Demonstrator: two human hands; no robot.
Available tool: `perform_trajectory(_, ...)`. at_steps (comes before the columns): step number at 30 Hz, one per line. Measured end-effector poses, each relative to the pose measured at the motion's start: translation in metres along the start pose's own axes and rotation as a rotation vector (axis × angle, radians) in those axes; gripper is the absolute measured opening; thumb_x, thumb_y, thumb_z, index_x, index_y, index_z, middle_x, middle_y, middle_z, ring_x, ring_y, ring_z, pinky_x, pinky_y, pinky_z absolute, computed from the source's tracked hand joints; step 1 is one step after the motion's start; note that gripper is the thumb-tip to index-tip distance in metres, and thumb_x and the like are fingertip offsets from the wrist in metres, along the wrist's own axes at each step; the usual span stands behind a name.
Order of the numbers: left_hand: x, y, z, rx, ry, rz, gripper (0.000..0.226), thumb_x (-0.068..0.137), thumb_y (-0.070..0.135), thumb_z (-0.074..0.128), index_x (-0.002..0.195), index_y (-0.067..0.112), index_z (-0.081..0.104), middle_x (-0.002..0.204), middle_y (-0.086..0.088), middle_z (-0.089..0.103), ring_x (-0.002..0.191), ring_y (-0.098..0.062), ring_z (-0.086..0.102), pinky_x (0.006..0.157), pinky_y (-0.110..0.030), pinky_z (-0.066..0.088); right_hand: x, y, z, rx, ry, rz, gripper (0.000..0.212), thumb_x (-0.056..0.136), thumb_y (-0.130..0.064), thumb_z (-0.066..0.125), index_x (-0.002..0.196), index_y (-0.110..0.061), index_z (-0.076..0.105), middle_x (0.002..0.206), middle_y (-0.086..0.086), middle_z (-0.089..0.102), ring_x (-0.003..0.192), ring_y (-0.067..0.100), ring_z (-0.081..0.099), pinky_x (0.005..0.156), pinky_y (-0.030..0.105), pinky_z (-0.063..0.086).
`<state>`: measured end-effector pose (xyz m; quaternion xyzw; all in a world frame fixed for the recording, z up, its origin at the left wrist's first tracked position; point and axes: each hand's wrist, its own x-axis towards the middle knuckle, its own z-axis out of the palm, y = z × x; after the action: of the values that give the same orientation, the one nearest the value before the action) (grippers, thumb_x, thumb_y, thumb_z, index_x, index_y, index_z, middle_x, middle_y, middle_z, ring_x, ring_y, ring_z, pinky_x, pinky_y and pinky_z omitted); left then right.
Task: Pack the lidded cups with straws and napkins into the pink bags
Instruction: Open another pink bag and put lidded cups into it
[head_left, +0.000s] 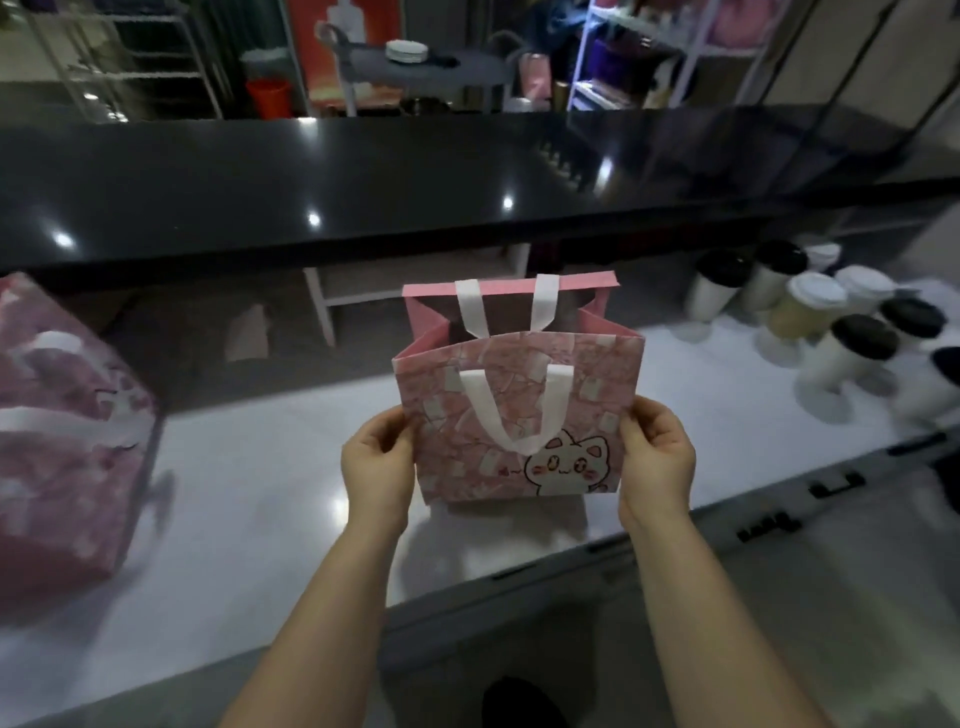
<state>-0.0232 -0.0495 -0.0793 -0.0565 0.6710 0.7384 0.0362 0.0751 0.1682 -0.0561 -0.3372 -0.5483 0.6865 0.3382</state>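
Observation:
A pink paper bag (514, 415) with white ribbon handles and a cartoon cat stands open and upright on the white counter (260, 519). My left hand (382, 467) grips its left edge and my right hand (657, 457) grips its right edge. Its inside looks dark; I cannot tell whether anything is in it. Several lidded cups (852, 358), some with black lids and some with white lids, stand at the right of the counter. A second pink bag (67, 441) stands at the far left. No straws or napkins are visible.
A black raised bar top (363, 182) runs across behind the counter. Beyond it are a grey round table (431, 67) with stacked plates, shelving racks and a red bucket (267, 96). The counter's front edge runs diagonally under my forearms.

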Motion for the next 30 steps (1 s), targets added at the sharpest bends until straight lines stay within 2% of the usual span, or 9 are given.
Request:
perform_trajectory(2, -0.003, 0.0, 0.024, 0.003, -0.036, -0.013, 0.026, 0.093, 0.007, 0.063, 0.087, 0.03, 0.074, 0.095, 0.003, 0.076, 0.091, -0.021, 0.071, 0.085, -0.043, 0.059, 0.008, -0.003, -0.02, 0.015, 0.068, -0.015, 0.018, 0.093, -0.007, 0.06, 0.092, -0.023, 0.069, 0.084, -0.01, 0.074, 0.074, 0.005, 0.071, 0.057, 0.019, 0.054)
perform_trajectory(8, -0.012, -0.006, 0.093, -0.002, -0.108, -0.018, 0.037, 0.092, 0.005, 0.063, 0.077, 0.036, 0.076, 0.089, 0.009, 0.076, 0.084, -0.013, 0.072, 0.081, -0.039, 0.06, 0.049, -0.011, -0.063, 0.071, 0.194, -0.058, 0.024, 0.095, -0.002, 0.056, 0.088, -0.022, 0.067, 0.077, -0.012, 0.074, 0.07, 0.003, 0.07, 0.057, 0.017, 0.054)
perform_trajectory(11, -0.014, -0.009, 0.135, -0.025, -0.118, -0.005, 0.033, 0.092, 0.002, 0.063, 0.083, 0.031, 0.076, 0.092, 0.005, 0.076, 0.09, -0.019, 0.071, 0.084, -0.044, 0.059, 0.083, -0.018, -0.084, 0.07, 0.213, -0.073, 0.026, 0.095, -0.003, 0.056, 0.086, -0.025, 0.067, 0.079, -0.009, 0.073, 0.072, 0.006, 0.07, 0.058, 0.019, 0.054)
perform_trajectory(15, -0.012, -0.014, 0.197, -0.055, -0.114, 0.043, 0.026, 0.091, 0.002, 0.064, 0.092, 0.025, 0.076, 0.097, -0.001, 0.076, 0.093, -0.024, 0.071, 0.085, -0.046, 0.058, 0.146, -0.028, -0.112, 0.049, 0.14, -0.065, 0.024, 0.096, -0.007, 0.055, 0.088, -0.027, 0.066, 0.088, -0.005, 0.073, 0.079, 0.013, 0.07, 0.062, 0.025, 0.056)
perform_trajectory(20, -0.007, -0.021, 0.26, -0.065, -0.051, 0.069, 0.025, 0.09, 0.0, 0.064, 0.094, 0.022, 0.076, 0.095, -0.002, 0.076, 0.091, -0.023, 0.072, 0.083, -0.043, 0.059, 0.22, -0.045, -0.13, 0.042, 0.008, -0.06, 0.018, 0.094, -0.009, 0.058, 0.088, -0.025, 0.065, 0.086, -0.006, 0.073, 0.079, 0.013, 0.069, 0.061, 0.025, 0.056)
perform_trajectory(24, 0.001, -0.024, 0.291, -0.065, 0.013, 0.075, 0.029, 0.087, -0.003, 0.067, 0.088, 0.024, 0.075, 0.09, 0.001, 0.076, 0.085, -0.017, 0.072, 0.079, -0.037, 0.061, 0.267, -0.047, -0.132, 0.053, -0.075, -0.02, 0.025, 0.094, -0.009, 0.059, 0.082, -0.03, 0.067, 0.085, -0.007, 0.074, 0.078, 0.012, 0.069, 0.063, 0.03, 0.058)
perform_trajectory(26, 0.004, -0.027, 0.301, -0.052, 0.027, 0.08, 0.033, 0.087, -0.004, 0.066, 0.086, 0.027, 0.075, 0.087, 0.003, 0.076, 0.083, -0.014, 0.072, 0.077, -0.033, 0.061, 0.286, -0.045, -0.132, 0.047, -0.097, -0.002, 0.021, 0.094, -0.01, 0.06, 0.086, -0.029, 0.066, 0.086, -0.008, 0.074, 0.079, 0.01, 0.069, 0.064, 0.028, 0.057)
perform_trajectory(30, 0.008, -0.037, 0.311, -0.002, 0.017, 0.068, 0.023, 0.088, -0.001, 0.067, 0.096, 0.019, 0.074, 0.095, 0.0, 0.075, 0.091, -0.016, 0.071, 0.082, -0.03, 0.059, 0.308, -0.034, -0.136, 0.02, -0.112, 0.044, 0.018, 0.095, -0.008, 0.057, 0.092, -0.023, 0.065, 0.089, -0.005, 0.073, 0.081, 0.012, 0.069, 0.065, 0.027, 0.057)
